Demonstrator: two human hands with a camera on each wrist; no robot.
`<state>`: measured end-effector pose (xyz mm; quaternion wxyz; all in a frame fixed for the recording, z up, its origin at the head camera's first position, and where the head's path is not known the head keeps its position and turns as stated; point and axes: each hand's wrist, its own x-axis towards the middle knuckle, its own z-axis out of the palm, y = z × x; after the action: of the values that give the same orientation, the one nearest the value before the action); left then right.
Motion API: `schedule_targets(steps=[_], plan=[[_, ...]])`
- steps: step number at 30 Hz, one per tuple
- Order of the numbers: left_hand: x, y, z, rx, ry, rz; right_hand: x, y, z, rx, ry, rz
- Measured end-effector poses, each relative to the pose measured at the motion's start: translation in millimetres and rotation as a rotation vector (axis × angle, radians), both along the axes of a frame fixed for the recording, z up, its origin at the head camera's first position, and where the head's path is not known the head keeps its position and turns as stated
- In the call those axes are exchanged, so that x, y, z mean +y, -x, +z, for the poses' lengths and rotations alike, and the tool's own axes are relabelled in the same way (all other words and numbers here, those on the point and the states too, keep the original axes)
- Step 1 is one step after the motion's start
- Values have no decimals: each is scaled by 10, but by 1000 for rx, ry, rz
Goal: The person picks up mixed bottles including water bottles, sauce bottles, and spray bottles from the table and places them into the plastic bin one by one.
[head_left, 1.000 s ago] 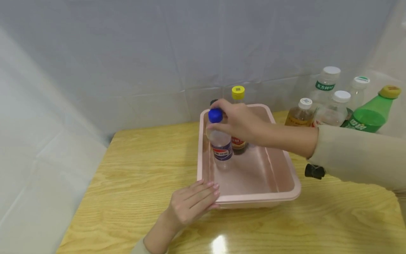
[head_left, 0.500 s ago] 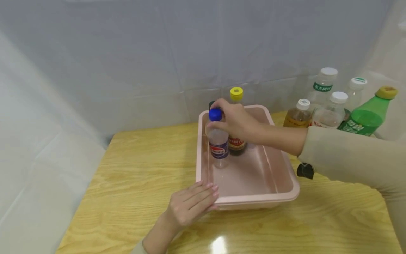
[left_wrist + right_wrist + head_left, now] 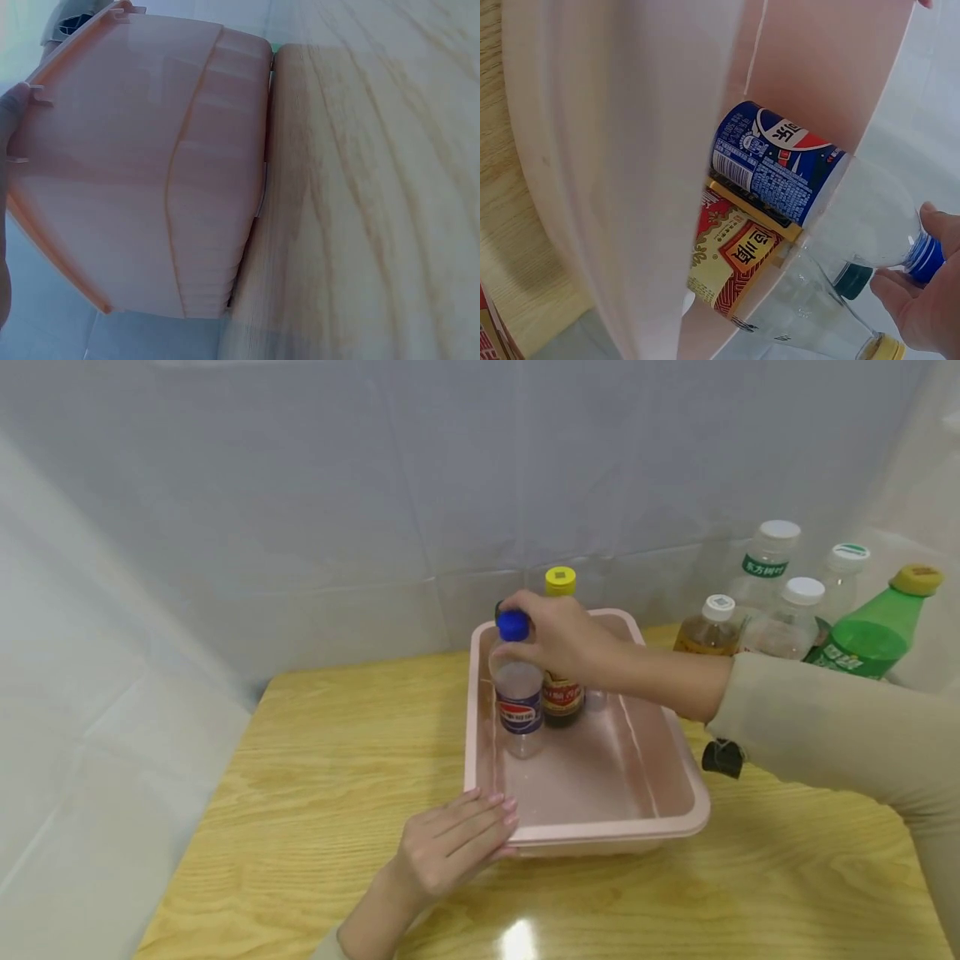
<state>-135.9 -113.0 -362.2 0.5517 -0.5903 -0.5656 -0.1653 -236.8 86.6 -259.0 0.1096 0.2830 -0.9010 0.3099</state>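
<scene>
My right hand (image 3: 566,639) holds a clear plastic bottle with a blue cap and a blue label (image 3: 520,714) by its capped top. That bottle stands in the left part of a pink plastic basin (image 3: 600,831). Close by on its right is a yellow-capped sauce bottle (image 3: 560,697) with a red and gold label. A dark green cap (image 3: 853,281) shows behind them in the right wrist view; the rest of its bottle is mostly hidden. At the basin's near left corner, my left hand (image 3: 453,843) grips the rim, fingers on top and thumb against the outside.
Right of the basin stand several bottles: a white-capped amber one (image 3: 705,635), clear ones with white caps (image 3: 780,622), and a tilted green one (image 3: 870,631). A black object (image 3: 722,758) shows under the right sleeve. The wooden table (image 3: 337,760) meets a covered wall behind.
The blue-capped bottle has gone from slightly tilted to more upright, its base shifting a little left. My right sleeve has moved slightly left. My left hand keeps its place on the rim.
</scene>
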Motion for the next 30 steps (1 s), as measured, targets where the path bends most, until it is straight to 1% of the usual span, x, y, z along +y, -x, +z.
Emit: schedule_targets(steps=[4,8,13,20,30], plan=[[1,1,1,0,-6,-1,5,-5,30,8,22,4],[0,-2,0,-4,-7,-2,14,-6,72,34,27,18],[0,-5,2,-2,-9,-3,38,-27,141,68,26,15],[0,-6,9,-4,-6,3,66,-71,179,171,33,52],[-7,-13,-2,-16,13,6,135,-162,193,256,50,73]])
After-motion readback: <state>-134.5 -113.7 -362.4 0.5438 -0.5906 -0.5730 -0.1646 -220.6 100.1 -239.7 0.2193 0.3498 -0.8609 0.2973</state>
